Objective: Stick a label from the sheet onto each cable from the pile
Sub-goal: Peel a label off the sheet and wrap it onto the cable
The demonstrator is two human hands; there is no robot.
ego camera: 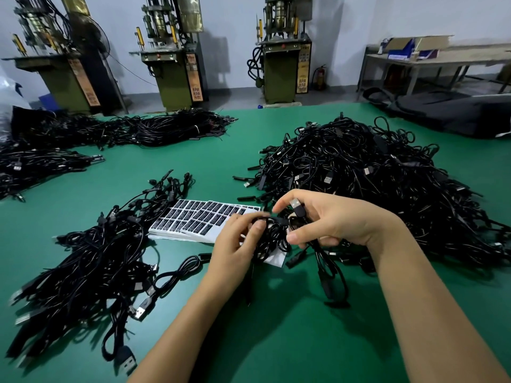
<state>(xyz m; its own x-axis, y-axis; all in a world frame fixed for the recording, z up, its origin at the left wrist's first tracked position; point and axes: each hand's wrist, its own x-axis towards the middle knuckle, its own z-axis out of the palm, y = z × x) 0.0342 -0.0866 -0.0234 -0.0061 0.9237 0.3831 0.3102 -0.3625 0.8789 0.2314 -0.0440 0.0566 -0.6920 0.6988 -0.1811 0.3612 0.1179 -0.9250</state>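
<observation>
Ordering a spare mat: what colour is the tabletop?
Green, clearest in the head view: tabletop.

Matte green table top point(276, 341); tangled black cable pile point(373, 175); white label sheet point(199, 217), rows of black rectangular labels; olive-green machines point(279, 76).

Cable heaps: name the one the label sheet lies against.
The loose heap near the left hand; the label sheet touches its right edge. The big pile on the right sits apart from it.
</observation>
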